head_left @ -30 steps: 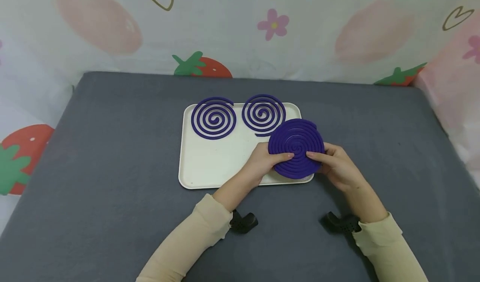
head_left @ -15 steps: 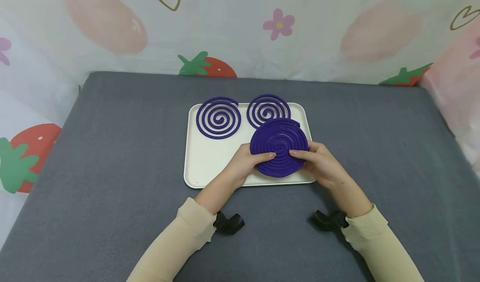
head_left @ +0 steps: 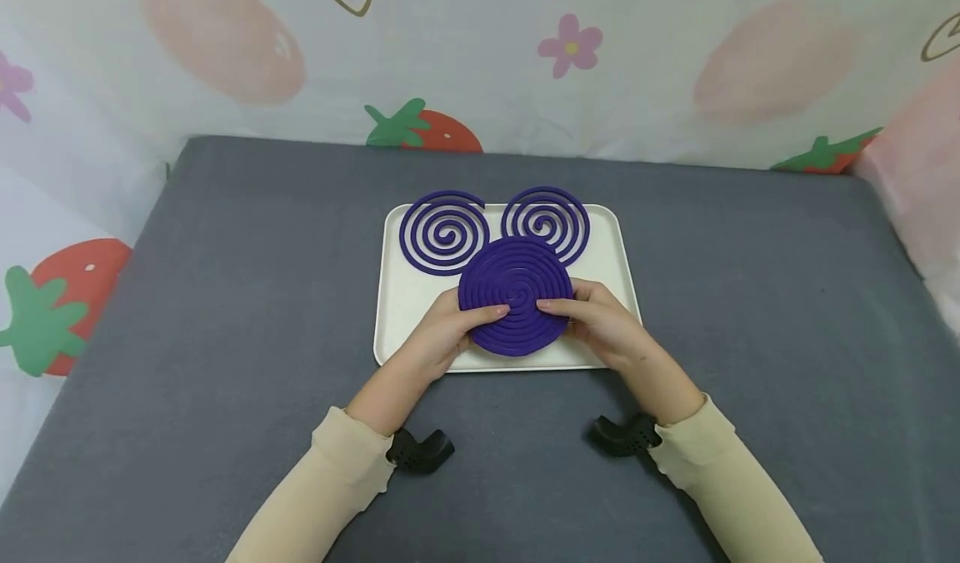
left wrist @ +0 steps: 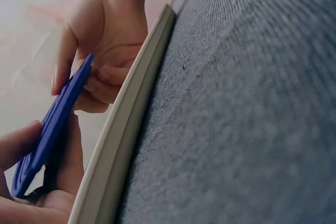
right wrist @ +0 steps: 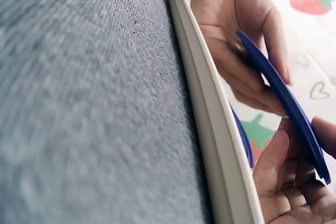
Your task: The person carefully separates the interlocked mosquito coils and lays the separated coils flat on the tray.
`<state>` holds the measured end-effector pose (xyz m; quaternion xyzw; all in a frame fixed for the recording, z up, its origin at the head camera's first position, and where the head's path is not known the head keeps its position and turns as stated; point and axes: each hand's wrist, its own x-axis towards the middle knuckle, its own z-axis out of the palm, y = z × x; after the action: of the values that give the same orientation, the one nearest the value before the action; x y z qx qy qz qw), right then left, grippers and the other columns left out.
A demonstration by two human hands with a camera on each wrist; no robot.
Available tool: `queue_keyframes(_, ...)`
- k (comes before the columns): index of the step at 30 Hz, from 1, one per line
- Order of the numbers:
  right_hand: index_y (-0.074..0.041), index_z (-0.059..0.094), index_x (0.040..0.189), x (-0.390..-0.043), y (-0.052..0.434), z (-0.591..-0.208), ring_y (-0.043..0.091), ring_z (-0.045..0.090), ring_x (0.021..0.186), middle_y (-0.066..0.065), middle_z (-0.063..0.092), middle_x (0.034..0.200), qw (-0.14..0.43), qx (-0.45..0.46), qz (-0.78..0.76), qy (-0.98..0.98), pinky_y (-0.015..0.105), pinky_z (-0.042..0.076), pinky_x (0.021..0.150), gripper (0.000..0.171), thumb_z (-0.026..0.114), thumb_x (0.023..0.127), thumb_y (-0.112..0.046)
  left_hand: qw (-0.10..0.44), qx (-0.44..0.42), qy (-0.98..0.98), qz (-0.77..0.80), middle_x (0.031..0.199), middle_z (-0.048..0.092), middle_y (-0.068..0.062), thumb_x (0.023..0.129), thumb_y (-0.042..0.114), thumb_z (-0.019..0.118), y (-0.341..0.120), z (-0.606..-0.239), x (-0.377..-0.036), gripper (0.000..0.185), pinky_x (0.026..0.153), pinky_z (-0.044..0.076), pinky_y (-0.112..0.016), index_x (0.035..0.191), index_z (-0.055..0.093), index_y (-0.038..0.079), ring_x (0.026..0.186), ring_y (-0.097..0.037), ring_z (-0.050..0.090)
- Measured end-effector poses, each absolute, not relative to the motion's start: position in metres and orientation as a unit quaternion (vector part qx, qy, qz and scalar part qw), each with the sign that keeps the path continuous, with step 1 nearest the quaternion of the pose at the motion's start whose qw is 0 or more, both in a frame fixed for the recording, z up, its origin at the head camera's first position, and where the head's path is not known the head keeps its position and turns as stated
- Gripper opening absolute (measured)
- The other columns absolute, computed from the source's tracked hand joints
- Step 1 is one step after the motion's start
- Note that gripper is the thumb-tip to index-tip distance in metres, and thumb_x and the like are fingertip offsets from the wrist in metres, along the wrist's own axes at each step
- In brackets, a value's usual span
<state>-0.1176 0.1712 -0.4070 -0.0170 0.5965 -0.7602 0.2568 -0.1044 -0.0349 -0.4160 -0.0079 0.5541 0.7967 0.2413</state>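
Both hands hold a round purple mosquito coil [head_left: 514, 267], tightly wound, tilted above the front part of a white tray [head_left: 397, 321]. My left hand [head_left: 433, 334] pinches its left edge, thumb on the face and fingers behind. On the opposite edge, my right hand [head_left: 611, 326] grips it the same way. In both wrist views the coil appears edge-on, a thin blue disc [left wrist: 55, 121] between the thumbs and fingers. Two looser spiral coils, one at left [head_left: 442, 259] and one at right [head_left: 573, 221], lie at the tray's back edge, the held coil partly covering the right one.
The tray stands on a grey cloth-covered table [head_left: 225, 338]. Behind it hangs a pale curtain [head_left: 480, 38] printed with strawberries, flowers and hearts. Black wrist devices [head_left: 422, 452] sit at both cuffs, just above the table.
Both hands have carried the coil leftward, from over the tray's right side to about its middle. The two loose coils stay in place on the tray. The head view has shifted slightly.
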Motion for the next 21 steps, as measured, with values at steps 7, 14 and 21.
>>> queue_keyframes(7, -0.009, 0.063, 0.096, -0.1153, 0.1706, -0.4125, 0.009, 0.064, 0.076, -0.001, 0.068, 0.086, 0.251, -0.004, -0.764, 0.594, 0.021, 0.054, 0.069, 0.021, 0.050, 0.088, 0.007, 0.241, 0.000, 0.558, 0.794, 0.121, 0.057, -0.019, 0.088, -0.005, 0.055, -0.0347, -0.4221, -0.1030, 0.048, 0.088, 0.051, -0.032, 0.134, 0.041, -0.010, 0.097, -0.014, 0.061)
queue_keyframes(14, -0.008, 0.062, 0.098, -0.1151, 0.1743, -0.4129, 0.010, 0.065, 0.079, 0.000, 0.069, 0.089, 0.251, -0.006, -0.769, 0.587, 0.022, 0.054, 0.072, 0.024, 0.049, 0.086, 0.009, 0.236, 0.011, 0.571, 0.786, 0.122, 0.057, -0.022, 0.087, -0.007, 0.057, -0.0320, -0.4222, -0.1023, 0.046, 0.089, 0.051, -0.036, 0.132, 0.043, -0.011, 0.097, -0.016, 0.062)
queue_keyframes(21, -0.011, 0.065, 0.094, -0.1157, 0.1737, -0.4122, 0.010, 0.065, 0.079, 0.000, 0.069, 0.088, 0.256, -0.007, -0.771, 0.583, 0.022, 0.054, 0.072, 0.026, 0.050, 0.085, 0.008, 0.233, 0.016, 0.569, 0.788, 0.119, 0.059, -0.021, 0.088, -0.007, 0.056, -0.0336, -0.4220, -0.1021, 0.045, 0.087, 0.052, -0.036, 0.131, 0.044, -0.012, 0.095, -0.014, 0.063)
